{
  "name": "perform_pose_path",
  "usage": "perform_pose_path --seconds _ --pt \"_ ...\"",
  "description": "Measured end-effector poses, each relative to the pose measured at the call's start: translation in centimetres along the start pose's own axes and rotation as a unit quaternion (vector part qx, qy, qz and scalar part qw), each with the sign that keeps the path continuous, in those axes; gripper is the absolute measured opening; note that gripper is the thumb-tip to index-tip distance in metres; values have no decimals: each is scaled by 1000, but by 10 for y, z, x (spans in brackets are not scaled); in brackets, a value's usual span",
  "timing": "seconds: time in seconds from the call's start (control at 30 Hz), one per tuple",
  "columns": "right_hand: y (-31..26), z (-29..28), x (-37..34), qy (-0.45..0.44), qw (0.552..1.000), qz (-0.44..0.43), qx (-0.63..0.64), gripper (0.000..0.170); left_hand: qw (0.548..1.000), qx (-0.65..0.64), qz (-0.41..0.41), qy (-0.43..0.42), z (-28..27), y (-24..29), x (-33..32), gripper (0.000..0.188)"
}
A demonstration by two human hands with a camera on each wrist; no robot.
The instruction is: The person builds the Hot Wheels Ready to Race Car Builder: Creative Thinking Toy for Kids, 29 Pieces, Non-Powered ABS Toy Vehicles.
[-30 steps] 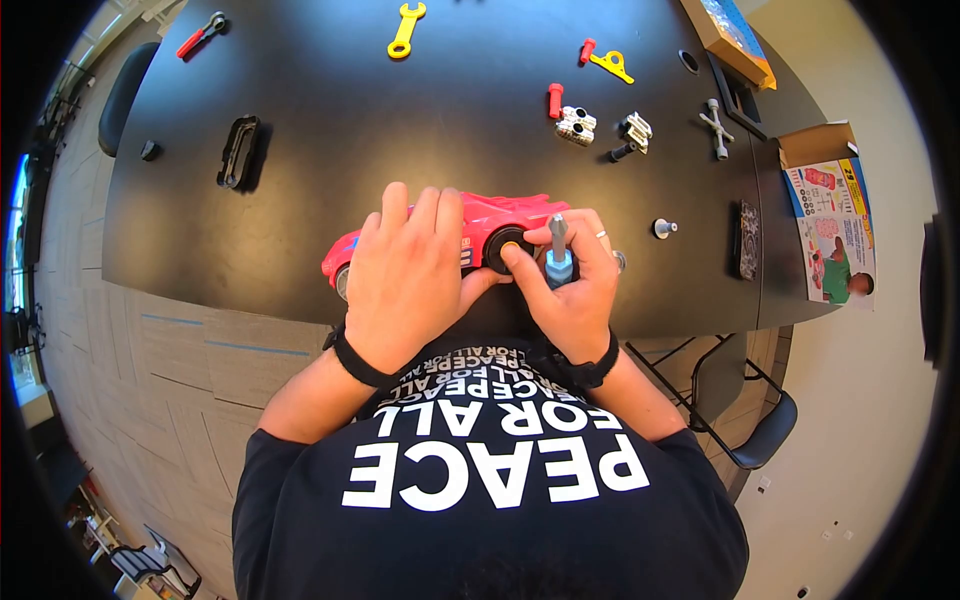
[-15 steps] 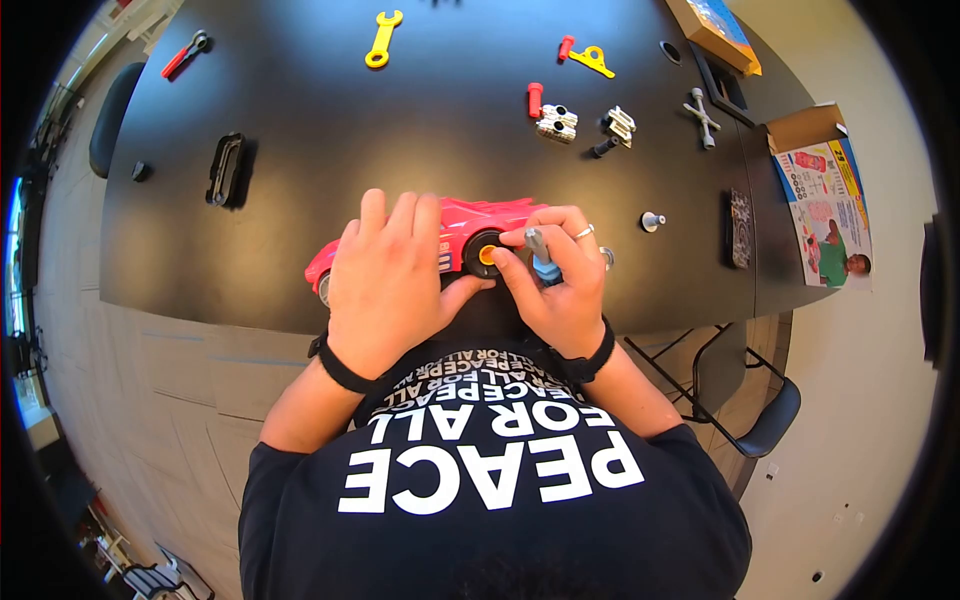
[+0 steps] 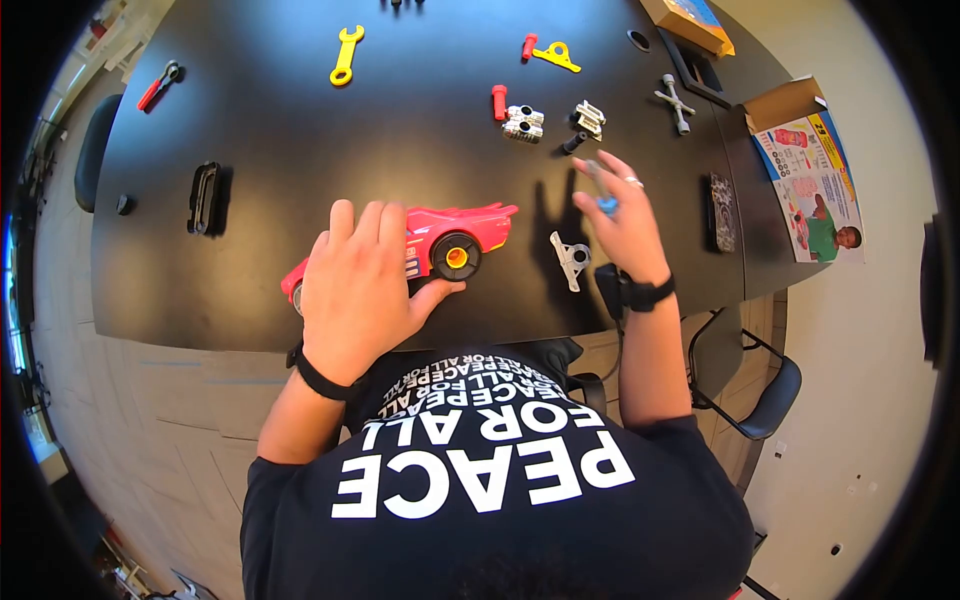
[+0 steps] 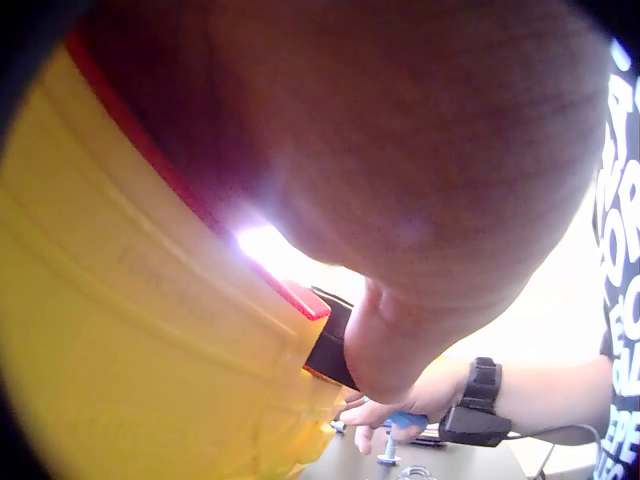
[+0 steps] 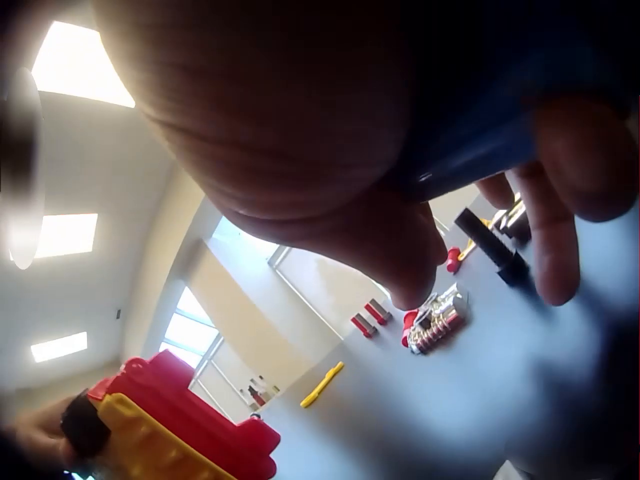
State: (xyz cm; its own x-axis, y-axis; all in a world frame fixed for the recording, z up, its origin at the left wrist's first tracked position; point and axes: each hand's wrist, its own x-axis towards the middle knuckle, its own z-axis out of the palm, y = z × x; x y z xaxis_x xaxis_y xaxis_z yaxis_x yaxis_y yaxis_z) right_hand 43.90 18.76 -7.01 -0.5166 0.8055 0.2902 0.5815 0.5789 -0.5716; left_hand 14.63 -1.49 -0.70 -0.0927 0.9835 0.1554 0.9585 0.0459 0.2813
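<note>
My left hand (image 3: 355, 285) grips a red toy car (image 3: 440, 222) near the table's front edge. Its fingers lie over the car's body, and the thumb reaches below the black rear wheel (image 3: 472, 270), which has a yellow hub (image 3: 457, 257). In the left wrist view the car's yellow underside (image 4: 130, 290) fills the left. To the right, my right hand (image 3: 630, 230) is raised over the table, apart from the car, and holds a screwdriver with a blue handle (image 3: 607, 205) and grey shaft. A grey bracket (image 3: 573, 262) lies between the car and that hand.
Beyond the hands lie silver engine pieces (image 3: 523, 123), a black peg (image 3: 574, 143), a red bolt (image 3: 499, 102), a yellow bracket (image 3: 558, 57), a yellow wrench (image 3: 346, 55) and a grey cross wrench (image 3: 675, 104). A black tray-like part (image 3: 203, 198) sits left, an open box (image 3: 810, 180) right.
My right hand has left the rear wheel and moved right and away from the body, still holding the screwdriver. The grey bracket has come into sight. My left hand keeps its grip on the car.
</note>
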Motion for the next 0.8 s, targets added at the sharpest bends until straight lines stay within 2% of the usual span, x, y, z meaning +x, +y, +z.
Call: perform_pose_path --seconds 0.07,0.13,0.23,0.27,0.3,0.37,0.4,0.43,0.5,0.57,0.6,0.7,0.8 --pt "8 21 14 -12 1000 -4 -19 51 1000 4 -8 -4 0 1 0 74" --pt "12 34 29 -22 997 37 -70 60 1000 0 -6 2 0 1 -1 73" --pt "21 29 46 -48 997 30 -50 61 1000 -8 -9 14 0 1 -3 73" --pt "19 26 48 -39 998 25 -41 59 1000 -13 -5 17 0 1 -3 74" --pt "18 24 46 14 998 -45 -47 49 1000 -12 -15 21 -1 1 -4 74" --pt "-4 13 43 -21 993 47 110 37 1000 -11 -4 12 0 0 -4 74" --pt "-26 4 37 -57 947 131 287 26 1000 -10 -7 13 -1 0 -4 74" --pt "-58 -10 30 -90 907 154 382 23 1000 -7 -10 6 -3 1 -3 74" --pt "-92 -25 15 -169 849 127 485 24 1000 -3 -6 -5 -2 1 0 74" --pt "-116 -30 3 -244 830 126 486 24 1000 -9 -19 -8 -1 -1 2 73" --pt "-122 -26 0 -267 831 79 482 22 1000 -10 -13 -10 0 -1 2 73" --pt "-138 -9 3 -312 811 143 474 21 1000 -6 -12 -11 0 -1 2 71" --pt "-138 7 2 -339 820 151 435 26 1000 8 7 24 3 -3 0 69"
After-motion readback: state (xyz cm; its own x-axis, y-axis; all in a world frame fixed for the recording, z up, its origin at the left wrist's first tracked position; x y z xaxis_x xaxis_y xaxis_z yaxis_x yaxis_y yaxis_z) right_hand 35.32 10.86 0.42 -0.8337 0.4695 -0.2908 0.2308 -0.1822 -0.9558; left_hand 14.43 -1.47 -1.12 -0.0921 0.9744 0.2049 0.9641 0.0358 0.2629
